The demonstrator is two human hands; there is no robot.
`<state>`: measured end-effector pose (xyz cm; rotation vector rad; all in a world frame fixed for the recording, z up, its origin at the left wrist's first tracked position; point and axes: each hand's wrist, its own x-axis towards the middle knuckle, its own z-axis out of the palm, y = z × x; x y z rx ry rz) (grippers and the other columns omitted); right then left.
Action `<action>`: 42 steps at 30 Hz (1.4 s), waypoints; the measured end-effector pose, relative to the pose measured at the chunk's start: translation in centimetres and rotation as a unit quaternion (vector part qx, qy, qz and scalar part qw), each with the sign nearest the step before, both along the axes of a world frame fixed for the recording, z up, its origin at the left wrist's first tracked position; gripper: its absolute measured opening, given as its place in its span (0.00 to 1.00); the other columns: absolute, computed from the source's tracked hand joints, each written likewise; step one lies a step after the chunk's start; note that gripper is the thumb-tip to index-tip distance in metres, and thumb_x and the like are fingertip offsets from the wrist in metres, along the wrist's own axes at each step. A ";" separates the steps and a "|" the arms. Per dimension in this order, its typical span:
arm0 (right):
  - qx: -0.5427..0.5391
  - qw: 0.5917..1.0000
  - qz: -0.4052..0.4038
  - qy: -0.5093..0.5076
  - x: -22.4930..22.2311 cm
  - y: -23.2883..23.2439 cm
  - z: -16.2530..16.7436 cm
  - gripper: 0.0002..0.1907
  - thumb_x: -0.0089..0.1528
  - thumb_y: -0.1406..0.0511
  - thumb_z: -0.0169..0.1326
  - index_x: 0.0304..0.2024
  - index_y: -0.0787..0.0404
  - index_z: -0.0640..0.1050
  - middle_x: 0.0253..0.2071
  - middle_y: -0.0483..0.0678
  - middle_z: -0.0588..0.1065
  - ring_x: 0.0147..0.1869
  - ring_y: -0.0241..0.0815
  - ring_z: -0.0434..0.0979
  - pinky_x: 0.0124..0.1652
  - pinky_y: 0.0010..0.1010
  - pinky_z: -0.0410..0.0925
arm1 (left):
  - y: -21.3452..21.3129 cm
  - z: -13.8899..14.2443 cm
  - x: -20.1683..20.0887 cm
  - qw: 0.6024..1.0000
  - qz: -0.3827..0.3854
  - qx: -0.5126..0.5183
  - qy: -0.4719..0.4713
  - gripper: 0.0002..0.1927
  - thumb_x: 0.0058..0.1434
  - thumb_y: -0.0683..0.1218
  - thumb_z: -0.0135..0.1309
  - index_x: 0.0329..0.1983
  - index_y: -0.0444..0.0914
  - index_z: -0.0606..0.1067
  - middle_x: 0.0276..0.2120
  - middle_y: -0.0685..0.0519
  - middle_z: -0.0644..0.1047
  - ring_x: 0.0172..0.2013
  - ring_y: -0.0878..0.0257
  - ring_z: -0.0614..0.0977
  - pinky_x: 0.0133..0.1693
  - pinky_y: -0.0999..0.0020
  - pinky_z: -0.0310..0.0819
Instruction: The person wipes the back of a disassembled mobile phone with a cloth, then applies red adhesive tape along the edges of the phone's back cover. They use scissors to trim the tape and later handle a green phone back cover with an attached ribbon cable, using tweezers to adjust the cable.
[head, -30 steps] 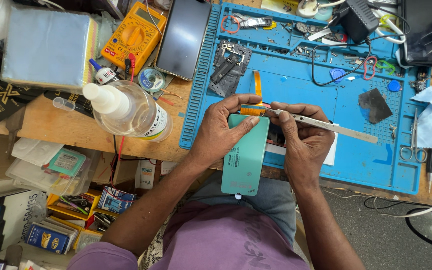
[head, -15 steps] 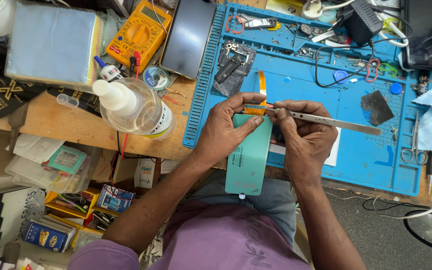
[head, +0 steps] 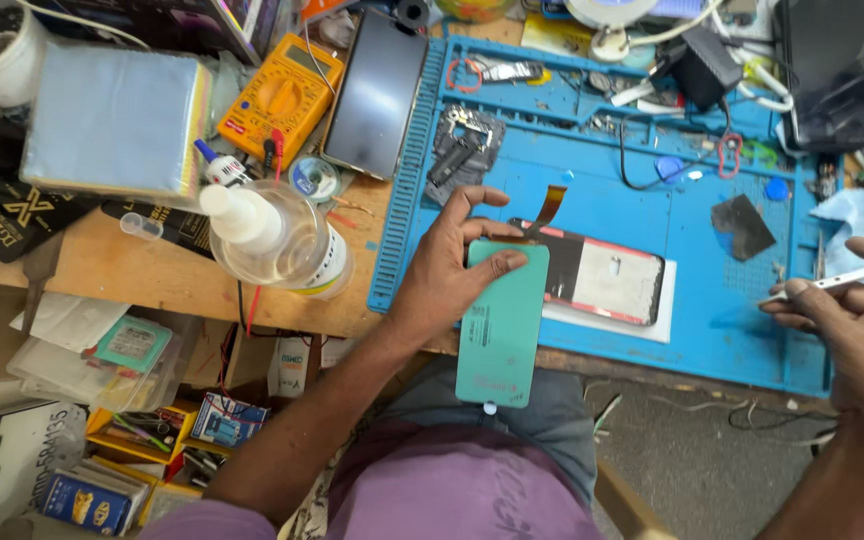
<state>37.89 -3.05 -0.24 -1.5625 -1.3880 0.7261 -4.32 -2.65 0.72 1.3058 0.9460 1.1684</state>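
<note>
Left hand (head: 447, 265) | I keep its fingers clamped on the teal phone panel (head: 500, 325) over the blue repair mat's (head: 722, 330) front edge | right hand (head: 852, 310) has swung away right, fingers pinched on white tweezers (head: 842, 280) | prying paused, panel now held single-handed.

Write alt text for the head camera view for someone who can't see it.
A person's left hand holds a teal phone back cover upright at the edge of a blue repair mat, while the right hand holds white tweezers off to the side. A phone screen panel lies on the mat, beside a yellow multimeter and a clear liquid bottle.
</note>
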 end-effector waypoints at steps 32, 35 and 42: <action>0.196 0.950 0.242 -0.024 -18.3 1.1 12.3 0.35 0.68 0.74 0.67 0.72 0.68 0.62 0.44 0.53 0.81 0.46 0.34 0.83 0.44 0.21 0.74 | -1.4 1.2 3.4 0.979 -0.134 -0.045 -0.149 0.14 0.72 0.44 0.55 0.56 0.32 0.71 0.41 0.55 0.80 0.41 0.73 0.81 0.44 0.73 0.78; 0.167 0.940 0.297 -0.019 -18.1 0.8 11.7 0.29 0.66 0.74 0.66 0.67 0.69 0.70 0.49 0.54 0.81 0.51 0.36 0.83 0.51 0.25 0.76 | -1.5 1.1 3.6 0.980 -0.126 -0.048 -0.143 0.14 0.71 0.43 0.54 0.56 0.33 0.71 0.41 0.55 0.81 0.40 0.72 0.82 0.43 0.73 0.79; 0.260 0.899 0.296 -0.193 -16.7 0.3 9.3 0.04 0.69 0.75 0.66 0.45 0.69 0.83 0.46 0.53 0.81 0.48 0.40 0.84 0.48 0.28 0.74 | -1.3 1.0 3.7 0.981 -0.139 -0.001 -0.134 0.12 0.74 0.44 0.54 0.57 0.34 0.72 0.41 0.54 0.82 0.39 0.71 0.83 0.43 0.72 0.81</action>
